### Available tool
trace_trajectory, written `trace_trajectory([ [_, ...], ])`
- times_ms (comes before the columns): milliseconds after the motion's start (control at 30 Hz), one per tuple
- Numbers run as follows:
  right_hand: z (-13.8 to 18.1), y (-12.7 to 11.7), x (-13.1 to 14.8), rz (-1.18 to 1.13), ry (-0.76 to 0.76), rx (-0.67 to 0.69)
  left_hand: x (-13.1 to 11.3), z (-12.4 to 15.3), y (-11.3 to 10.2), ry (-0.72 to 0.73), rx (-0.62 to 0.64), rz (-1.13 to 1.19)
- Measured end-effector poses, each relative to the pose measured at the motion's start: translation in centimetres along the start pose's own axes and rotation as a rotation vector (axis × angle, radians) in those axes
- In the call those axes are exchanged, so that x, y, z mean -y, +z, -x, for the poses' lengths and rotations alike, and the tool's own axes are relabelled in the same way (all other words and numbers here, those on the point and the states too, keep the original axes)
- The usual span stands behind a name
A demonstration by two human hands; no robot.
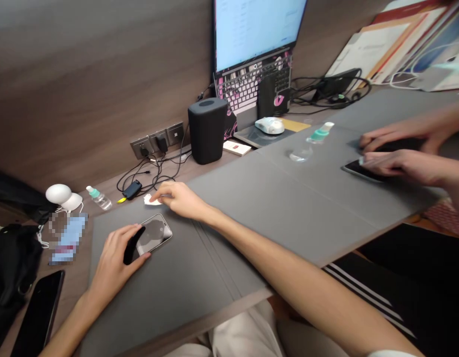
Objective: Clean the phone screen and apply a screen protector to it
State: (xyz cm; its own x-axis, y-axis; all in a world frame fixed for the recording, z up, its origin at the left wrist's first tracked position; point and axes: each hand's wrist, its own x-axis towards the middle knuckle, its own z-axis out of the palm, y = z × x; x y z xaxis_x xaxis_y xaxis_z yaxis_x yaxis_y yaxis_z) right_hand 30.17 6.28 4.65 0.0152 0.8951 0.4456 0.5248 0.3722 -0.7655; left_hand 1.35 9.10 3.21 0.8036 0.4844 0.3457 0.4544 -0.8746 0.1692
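Head view: the left hand (116,255) rests on the grey desk mat (274,208) with its fingers curled round the near-left edge of a phone (152,234), gripping it; the phone lies flat on the mat, screen up and dark, tilted so its far end points up and to the right, and it sticks out past the fingertips toward the right hand; the right hand (181,198) reaches across just beyond the phone, palm down, fingers bunched on a small white wipe (151,200) at the mat's far edge; whether it pinches the wipe or only presses it I cannot tell; wipe and phone lie near each other but apart. A small spray bottle (98,197) lies left of the wipe on the bare wood; a black speaker (207,130) stands behind the right hand, beside the wall sockets (157,140); an open laptop (254,64) sits further back; a second phone (38,312) lies dark at the near-left corner. At the far right, another person's hands (396,161) rest on a third phone (363,171).
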Motion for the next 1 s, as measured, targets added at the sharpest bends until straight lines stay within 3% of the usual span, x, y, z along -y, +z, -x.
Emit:
trace_trajectory([
  [167,-0.1,-0.2,-0.1,-0.180,0.046,-0.119,-0.5,0.4,-0.1,0.061,-0.167,-0.091],
  [333,0.0,-0.1,-0.2,-0.205,0.084,-0.136,-0.4,0.6,-0.1,-0.124,-0.145,0.184],
  [400,0.2,0.0,-0.1,-0.209,0.080,-0.126,-0.4,0.4,-0.4,-0.284,-0.158,0.467],
  [500,0.3,0.2,0.1,-0.218,0.079,-0.105,-0.5,-0.3,-1.4,-0.498,-0.215,1.125],
  [600,0.5,0.4,0.2,-0.196,0.083,-0.084,-0.7,-1.0,-2.6,-0.617,-0.119,1.697],
  [667,0.6,0.5,0.3,-0.180,0.084,-0.067,-0.6,-1.3,-3.0,-0.668,-0.033,1.864],
  [867,0.9,0.8,0.3,-0.142,0.046,-0.060,-0.1,-0.8,-1.7,-0.685,0.148,1.876],
  [1000,1.4,1.3,0.5,0.079,-0.149,-0.150,-0.4,-0.5,-1.1,-0.583,0.231,1.854],
])
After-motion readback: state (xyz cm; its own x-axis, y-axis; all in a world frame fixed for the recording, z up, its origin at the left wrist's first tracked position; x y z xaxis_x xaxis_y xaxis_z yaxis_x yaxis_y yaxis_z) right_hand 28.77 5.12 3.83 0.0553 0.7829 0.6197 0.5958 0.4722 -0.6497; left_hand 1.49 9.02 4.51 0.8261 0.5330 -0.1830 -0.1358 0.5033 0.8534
